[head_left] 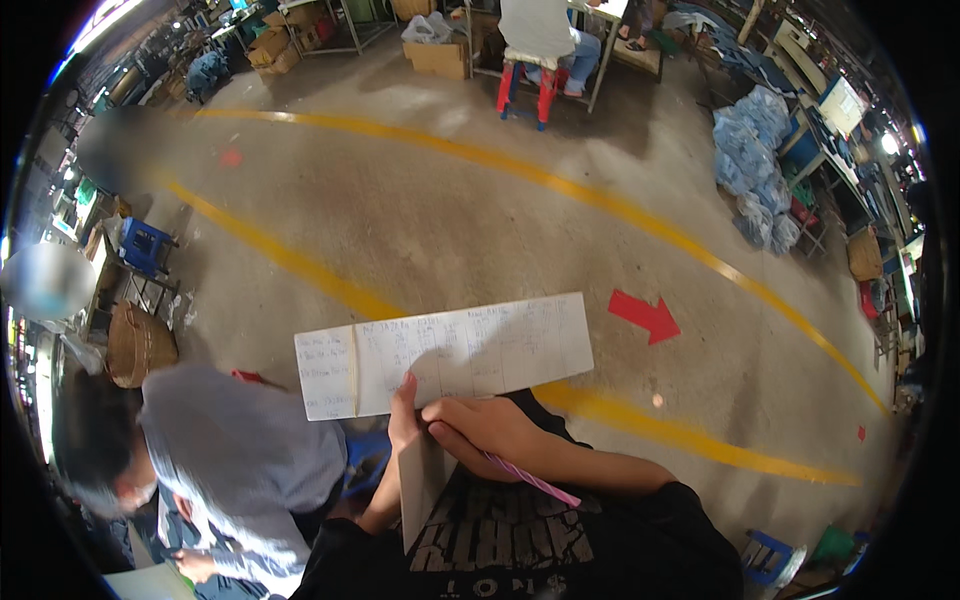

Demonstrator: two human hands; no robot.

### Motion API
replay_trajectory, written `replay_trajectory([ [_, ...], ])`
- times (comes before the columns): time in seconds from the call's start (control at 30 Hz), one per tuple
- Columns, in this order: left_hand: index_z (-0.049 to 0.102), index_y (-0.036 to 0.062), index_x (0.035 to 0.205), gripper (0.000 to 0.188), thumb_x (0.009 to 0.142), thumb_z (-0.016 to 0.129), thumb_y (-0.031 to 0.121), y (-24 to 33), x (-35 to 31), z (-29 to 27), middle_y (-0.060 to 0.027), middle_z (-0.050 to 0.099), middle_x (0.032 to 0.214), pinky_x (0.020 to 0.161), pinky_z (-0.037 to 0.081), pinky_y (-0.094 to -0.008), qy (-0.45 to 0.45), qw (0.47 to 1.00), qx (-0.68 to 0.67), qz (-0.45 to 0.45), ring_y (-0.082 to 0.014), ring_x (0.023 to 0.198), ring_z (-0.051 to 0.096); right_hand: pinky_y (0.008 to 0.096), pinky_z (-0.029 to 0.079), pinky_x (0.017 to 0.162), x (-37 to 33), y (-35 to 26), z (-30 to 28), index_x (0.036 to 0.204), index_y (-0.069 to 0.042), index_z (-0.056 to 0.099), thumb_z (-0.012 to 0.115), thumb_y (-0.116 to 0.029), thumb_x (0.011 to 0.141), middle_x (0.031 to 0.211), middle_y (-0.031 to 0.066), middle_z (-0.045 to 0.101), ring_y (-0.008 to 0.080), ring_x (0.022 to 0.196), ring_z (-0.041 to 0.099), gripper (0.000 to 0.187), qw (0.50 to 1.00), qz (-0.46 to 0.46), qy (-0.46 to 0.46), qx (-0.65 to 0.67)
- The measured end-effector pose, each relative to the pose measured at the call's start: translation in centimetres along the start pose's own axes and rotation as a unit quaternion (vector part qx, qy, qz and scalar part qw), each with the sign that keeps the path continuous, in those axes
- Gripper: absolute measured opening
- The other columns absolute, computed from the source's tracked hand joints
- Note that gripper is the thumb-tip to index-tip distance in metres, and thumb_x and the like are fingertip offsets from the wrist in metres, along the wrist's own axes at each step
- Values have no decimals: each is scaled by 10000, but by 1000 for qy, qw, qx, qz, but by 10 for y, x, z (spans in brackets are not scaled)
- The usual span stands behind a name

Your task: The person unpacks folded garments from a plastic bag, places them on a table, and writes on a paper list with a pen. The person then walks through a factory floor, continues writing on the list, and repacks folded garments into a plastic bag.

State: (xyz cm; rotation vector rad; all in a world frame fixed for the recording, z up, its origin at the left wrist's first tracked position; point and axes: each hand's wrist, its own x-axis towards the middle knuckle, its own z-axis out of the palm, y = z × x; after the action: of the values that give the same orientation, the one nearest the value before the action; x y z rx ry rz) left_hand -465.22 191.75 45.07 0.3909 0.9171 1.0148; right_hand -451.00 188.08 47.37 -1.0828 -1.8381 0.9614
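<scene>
A long white sheet [475,345] with handwritten columns lies across in front of me, a pale band round it near its left end. My left hand [403,415] grips its lower edge, thumb on top and the other fingers mostly hidden. A greyish-white panel [425,490] hangs down below that hand; whether it belongs to the sheet I cannot tell. My right hand [485,428] is closed round a pink striped pen [535,482] and rests at the sheet's lower edge. The pen's back end points down to the right; its tip is hidden by the hand.
A person in a grey-blue top [240,440] bends over work close at my left. Yellow lines [600,195] and a red arrow [645,316] mark the floor. Ahead, someone sits on a red stool [545,95]. Bagged blue cloth [750,150] is piled far right; a woven basket [140,345] stands left.
</scene>
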Motion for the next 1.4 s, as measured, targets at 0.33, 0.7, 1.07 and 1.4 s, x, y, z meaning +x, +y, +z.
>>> replay_trajectory([
  [0.33, 537, -3, 1389, 557, 1117, 354, 448, 162, 247, 50, -123, 662, 1245, 918, 525, -342, -6, 989, 57, 139, -206, 1079, 656, 438, 509, 796, 314, 104, -138, 1075, -22, 600, 462, -227, 1102, 933, 193, 667, 376, 880, 673, 249, 957, -48, -228, 172],
  [0.7, 497, 49, 1471, 528, 1057, 565, 370, 333, 469, 12, -156, 636, 1330, 1020, 517, -429, 198, 963, -130, 131, -287, 1186, 639, 412, 510, 746, 678, 185, -98, 1051, -34, 567, 530, -135, 1062, 884, 178, 673, 339, 812, 687, 108, 864, -106, -417, 262],
  [1.07, 538, 52, 1495, 704, 943, 767, 424, 572, 715, -92, -150, 629, 1384, 961, 544, -351, -27, 921, 388, 36, -199, 1192, 633, 250, 431, 517, 1014, 267, -55, 1068, 4, 660, 468, -188, 1091, 722, 22, 612, 79, 542, 556, 272, 748, -25, -490, 447],
  [1.4, 353, 83, 1612, 841, 914, 797, 236, 787, 995, -133, -170, 583, 1434, 960, 587, -391, 67, 945, 315, 47, -266, 1179, 671, 255, 453, 477, 1363, 374, -21, 1073, 9, 620, 428, -201, 1111, 737, 35, 601, 95, 524, 540, 287, 680, 63, -538, 494],
])
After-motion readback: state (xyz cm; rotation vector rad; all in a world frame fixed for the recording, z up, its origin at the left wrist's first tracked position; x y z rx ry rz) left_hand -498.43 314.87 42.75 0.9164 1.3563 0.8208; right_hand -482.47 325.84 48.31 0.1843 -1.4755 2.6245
